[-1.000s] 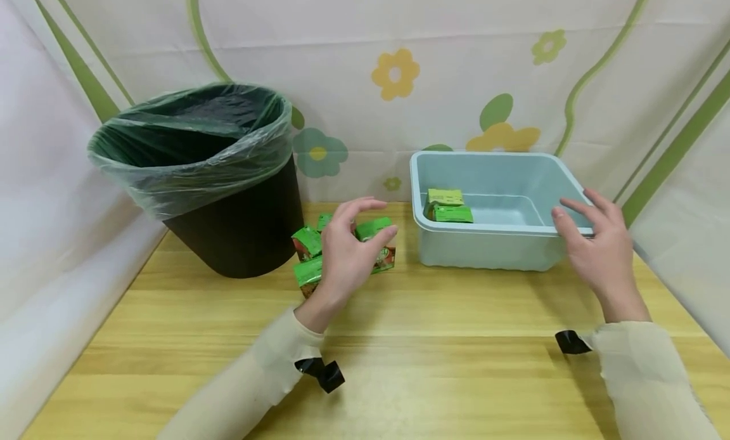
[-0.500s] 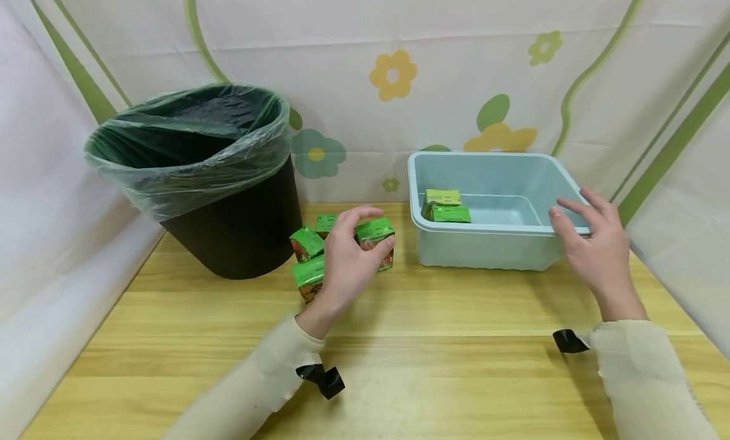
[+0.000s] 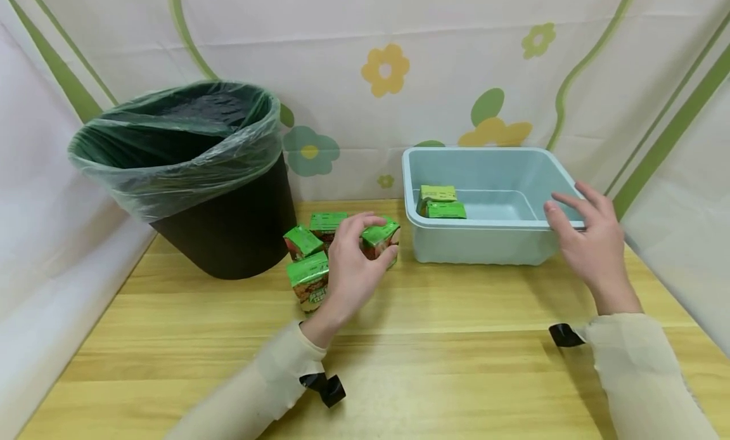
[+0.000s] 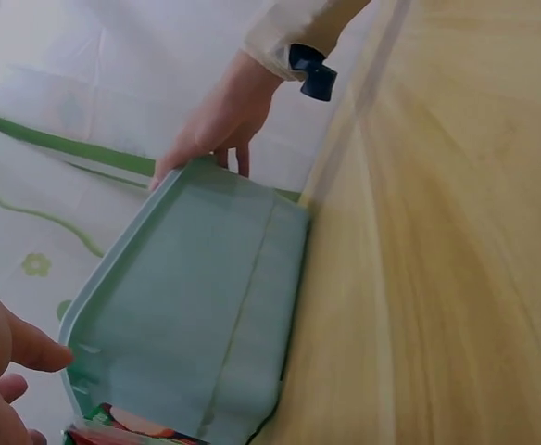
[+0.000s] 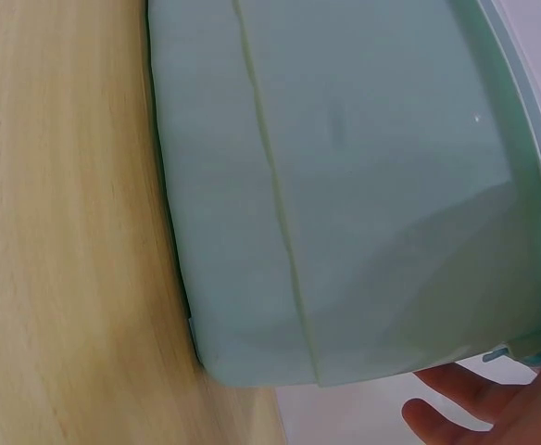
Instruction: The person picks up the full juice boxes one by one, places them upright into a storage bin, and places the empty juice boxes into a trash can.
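Note:
In the head view my left hand [image 3: 359,262] curls its fingers and thumb around a small green-topped box [image 3: 381,236] printed with a food picture. Close beside it stand similar boxes: one at the back [image 3: 327,222], one at the left [image 3: 303,241] and one in front [image 3: 309,278]. My right hand [image 3: 593,256] holds the front right corner of a light blue plastic tub [image 3: 473,245]. In the right wrist view, fingers [image 5: 465,394] show beyond the tub's side wall. Inside the tub, at its left end, lie a yellow-green box [image 3: 438,193] and a green box [image 3: 447,210].
A black waste bin [image 3: 228,237] with a translucent green liner [image 3: 199,180] stands at the back left. The wooden table [image 3: 445,370] ends at a flower-patterned cloth [image 3: 336,40] behind.
My left hand has shifted slightly right, and the box in its fingers has turned and come apart from the others. My right hand stays at the tub corner. The view has shifted slightly.

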The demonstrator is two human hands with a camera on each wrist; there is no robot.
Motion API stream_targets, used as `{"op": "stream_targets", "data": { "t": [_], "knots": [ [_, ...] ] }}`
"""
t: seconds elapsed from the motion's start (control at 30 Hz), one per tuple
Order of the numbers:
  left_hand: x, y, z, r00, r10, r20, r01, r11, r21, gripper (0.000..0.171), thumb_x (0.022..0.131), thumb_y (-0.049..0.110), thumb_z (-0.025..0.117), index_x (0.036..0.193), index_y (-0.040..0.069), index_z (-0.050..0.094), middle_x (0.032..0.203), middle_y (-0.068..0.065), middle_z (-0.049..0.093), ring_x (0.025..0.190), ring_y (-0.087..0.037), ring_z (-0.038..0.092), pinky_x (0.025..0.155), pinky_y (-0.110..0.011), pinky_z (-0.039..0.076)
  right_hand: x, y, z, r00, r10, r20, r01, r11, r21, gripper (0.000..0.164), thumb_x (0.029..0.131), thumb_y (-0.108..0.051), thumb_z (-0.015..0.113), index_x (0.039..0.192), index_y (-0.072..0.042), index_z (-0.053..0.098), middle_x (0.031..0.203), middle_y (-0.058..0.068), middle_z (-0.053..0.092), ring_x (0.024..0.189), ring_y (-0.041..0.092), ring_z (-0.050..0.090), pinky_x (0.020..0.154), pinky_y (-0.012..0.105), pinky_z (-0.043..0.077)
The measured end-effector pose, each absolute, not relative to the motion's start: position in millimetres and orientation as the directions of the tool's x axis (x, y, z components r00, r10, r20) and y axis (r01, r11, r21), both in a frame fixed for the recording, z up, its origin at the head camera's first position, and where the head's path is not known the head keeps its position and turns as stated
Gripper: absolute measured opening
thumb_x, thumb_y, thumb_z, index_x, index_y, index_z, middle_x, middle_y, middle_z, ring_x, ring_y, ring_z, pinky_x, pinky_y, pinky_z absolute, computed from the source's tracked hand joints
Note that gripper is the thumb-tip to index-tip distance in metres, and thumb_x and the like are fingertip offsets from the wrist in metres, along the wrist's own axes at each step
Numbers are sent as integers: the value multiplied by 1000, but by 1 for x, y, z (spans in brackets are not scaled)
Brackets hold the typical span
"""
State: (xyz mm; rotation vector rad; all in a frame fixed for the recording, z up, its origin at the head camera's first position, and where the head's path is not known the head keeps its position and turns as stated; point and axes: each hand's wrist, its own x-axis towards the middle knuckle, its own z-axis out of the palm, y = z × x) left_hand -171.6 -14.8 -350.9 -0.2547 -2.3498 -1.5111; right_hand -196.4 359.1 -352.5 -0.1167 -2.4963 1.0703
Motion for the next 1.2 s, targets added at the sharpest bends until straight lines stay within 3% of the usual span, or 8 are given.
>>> {"op": "stream_targets", "data": {
  "t": [0.17, 0.3, 0.4, 0.47, 0.7, 0.93, 1.2],
  "knots": [
    [-170, -8, -360, -931, -64, 359, 304, 408, 861, 37, 85, 7, 87, 120, 13, 75, 145, -6, 64, 140, -32, 55, 118, -55, 41, -196, 359, -352, -907, 240, 345, -87, 696, -713, 58, 108, -46, 53, 150, -6, 60, 177, 6, 23, 163, 46, 16, 126, 75, 11],
    [-172, -3, -369, -912, -99, 398, 315, 451, 835, 33, 86, 8, 87, 117, 14, 78, 144, -4, 64, 122, -28, 65, 97, -44, 51, -196, 358, -352, -909, 241, 339, -82, 696, -713, 58, 108, -46, 52, 150, -7, 59, 178, 6, 23, 163, 45, 15, 126, 76, 12],
    [-175, -1, -378, -882, -114, 457, 344, 506, 791, 32, 86, 9, 87, 117, 15, 79, 147, -4, 62, 109, -24, 69, 77, -35, 51, -197, 358, -352, -911, 237, 337, -82, 699, -711, 58, 109, -46, 52, 150, -7, 59, 178, 5, 22, 164, 45, 15, 125, 76, 12],
    [-177, 0, -382, -865, -123, 487, 356, 533, 767, 33, 86, 9, 87, 117, 15, 80, 148, -5, 61, 108, -23, 71, 72, -33, 52, -197, 358, -352, -912, 235, 337, -82, 700, -710, 58, 109, -47, 52, 150, -7, 59, 178, 5, 22, 164, 45, 15, 125, 76, 12],
    [-184, 1, -392, -811, -123, 572, 415, 567, 711, 28, 88, 7, 85, 115, 13, 82, 137, -6, 70, 108, -26, 75, 80, -38, 62, -197, 358, -352, -912, 245, 328, -73, 691, -719, 58, 108, -47, 52, 150, -7, 59, 178, 4, 21, 164, 45, 13, 126, 75, 12],
    [-186, 2, -390, -786, -86, 612, 451, 596, 664, 24, 86, 7, 87, 108, 15, 84, 130, -4, 73, 98, -23, 76, 74, -37, 60, -197, 360, -352, -904, 244, 351, -86, 701, -708, 57, 109, -45, 53, 149, -6, 61, 177, 5, 24, 163, 45, 17, 126, 74, 13],
    [-181, 2, -385, -781, -69, 621, 484, 561, 672, 21, 86, 5, 86, 104, 14, 85, 127, -7, 73, 104, -23, 74, 78, -38, 61, -197, 359, -352, -909, 244, 339, -76, 701, -709, 58, 108, -47, 53, 149, -7, 61, 178, 3, 22, 164, 44, 16, 126, 75, 14]
  ]
}}
